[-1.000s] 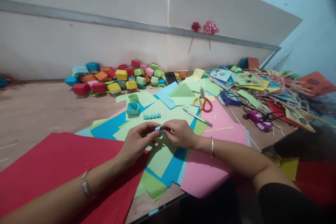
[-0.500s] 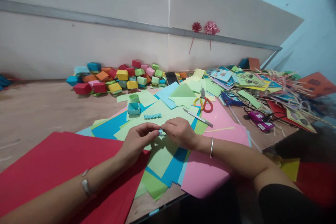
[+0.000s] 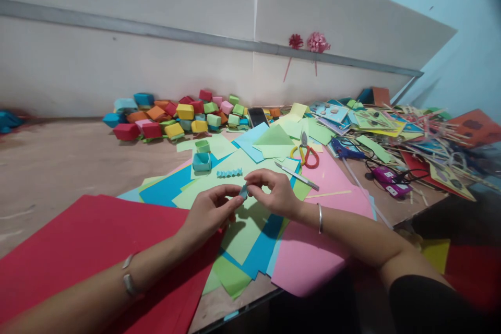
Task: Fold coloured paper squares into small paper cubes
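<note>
Here's red paper (image 3: 102,235) up close, and past its edge the left hand (image 3: 211,211) and right hand (image 3: 275,193) pinch one small blue piece (image 3: 243,191) between them, above green paper (image 3: 240,237)! Beyond, a zigzag strip (image 3: 229,173), a blue box (image 3: 201,162), then colourful blocks (image 3: 185,111) heaped near the wall (image 3: 129,57).

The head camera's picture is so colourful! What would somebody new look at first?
Probably the big red sheet at the lower left, and the heap of bright little boxes along the foot of the wall. In the middle, the left hand and right hand pinch a small light-blue piece above pale green paper.
</note>
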Demonstrator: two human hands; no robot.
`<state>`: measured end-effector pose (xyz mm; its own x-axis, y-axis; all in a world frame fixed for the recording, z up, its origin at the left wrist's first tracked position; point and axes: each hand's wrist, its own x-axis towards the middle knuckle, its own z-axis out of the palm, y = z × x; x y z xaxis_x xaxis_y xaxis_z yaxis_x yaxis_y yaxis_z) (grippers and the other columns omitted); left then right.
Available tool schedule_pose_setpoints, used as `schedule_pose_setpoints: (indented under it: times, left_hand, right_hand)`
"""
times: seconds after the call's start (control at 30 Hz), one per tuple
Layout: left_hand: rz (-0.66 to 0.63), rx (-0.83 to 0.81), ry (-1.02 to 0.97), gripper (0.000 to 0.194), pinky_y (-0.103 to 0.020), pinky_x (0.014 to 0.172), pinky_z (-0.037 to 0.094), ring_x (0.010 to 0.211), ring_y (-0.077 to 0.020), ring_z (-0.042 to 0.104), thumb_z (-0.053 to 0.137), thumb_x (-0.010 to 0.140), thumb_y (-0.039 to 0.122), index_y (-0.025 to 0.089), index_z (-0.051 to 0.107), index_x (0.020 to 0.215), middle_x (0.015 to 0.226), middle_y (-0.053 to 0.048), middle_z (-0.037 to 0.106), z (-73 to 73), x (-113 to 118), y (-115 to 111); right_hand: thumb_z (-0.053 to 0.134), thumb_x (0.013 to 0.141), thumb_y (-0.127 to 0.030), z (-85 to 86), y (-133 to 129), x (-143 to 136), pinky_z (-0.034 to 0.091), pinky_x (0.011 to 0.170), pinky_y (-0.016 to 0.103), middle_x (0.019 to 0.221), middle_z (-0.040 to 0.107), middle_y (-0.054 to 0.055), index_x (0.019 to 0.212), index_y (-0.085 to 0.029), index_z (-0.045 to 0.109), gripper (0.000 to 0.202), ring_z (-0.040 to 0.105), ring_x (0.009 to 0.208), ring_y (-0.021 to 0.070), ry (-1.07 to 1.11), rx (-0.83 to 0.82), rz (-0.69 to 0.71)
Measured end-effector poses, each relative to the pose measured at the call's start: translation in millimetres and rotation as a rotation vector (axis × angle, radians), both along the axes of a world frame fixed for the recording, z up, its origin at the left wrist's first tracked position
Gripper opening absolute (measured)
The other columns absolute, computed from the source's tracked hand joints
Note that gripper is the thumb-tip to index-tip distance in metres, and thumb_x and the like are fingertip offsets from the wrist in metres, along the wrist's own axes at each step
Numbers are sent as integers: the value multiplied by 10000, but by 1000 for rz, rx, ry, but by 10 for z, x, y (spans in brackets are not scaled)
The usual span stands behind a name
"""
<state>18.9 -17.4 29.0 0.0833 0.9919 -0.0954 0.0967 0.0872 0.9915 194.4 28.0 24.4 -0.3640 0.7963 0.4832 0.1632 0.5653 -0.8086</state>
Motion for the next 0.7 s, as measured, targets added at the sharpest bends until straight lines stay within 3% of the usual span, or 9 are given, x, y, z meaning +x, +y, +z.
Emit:
schedule_pose_setpoints:
  times: [0.1,0.2,0.3,0.4,0.53,0.7]
  left_hand:
    - [-31,-10,26,455,-208,373,374,392,-141,565,736,717,584,146,678,829,482,-11,603,-28,11,-5]
    - [-8,-11,-31,506,-221,387,435,444,-169,625,752,685,623,149,649,830,556,-47,669,-54,15,6]
    - [23,-31,-128,546,-292,422,540,488,-173,636,783,646,630,152,646,872,677,-70,719,-70,8,31]
    - [41,-48,-209,535,-359,487,605,614,-213,694,819,617,600,151,642,847,813,-100,746,-73,0,59]
    - [56,-54,-265,537,-394,581,634,724,-247,723,844,599,573,137,664,856,824,-110,748,-81,-11,99]
    - [113,-25,-253,584,-318,599,610,695,-214,719,782,629,665,123,692,826,801,-127,750,-130,-32,169]
  right_hand:
    - [571,894,-254,43,14,24,543,719,278,872,731,55,935,-191,687,138,642,723,136,-140,200,20]
    - [570,934,-257,193,164,145,525,765,281,926,721,76,940,-183,687,138,658,838,163,-464,264,0]
    - [613,912,-239,389,397,358,507,759,314,998,698,146,899,-151,697,122,672,926,236,-1028,175,-258]
    - [632,851,-152,502,587,537,492,739,329,1051,701,197,1003,-123,708,172,680,990,306,-1396,16,-366]
    - [597,807,-79,488,677,599,465,702,310,998,731,195,956,-117,735,206,694,956,308,-1469,-56,-314]
    - [548,782,-57,437,667,567,402,620,272,987,733,152,904,-144,715,224,684,886,260,-1427,0,-277]
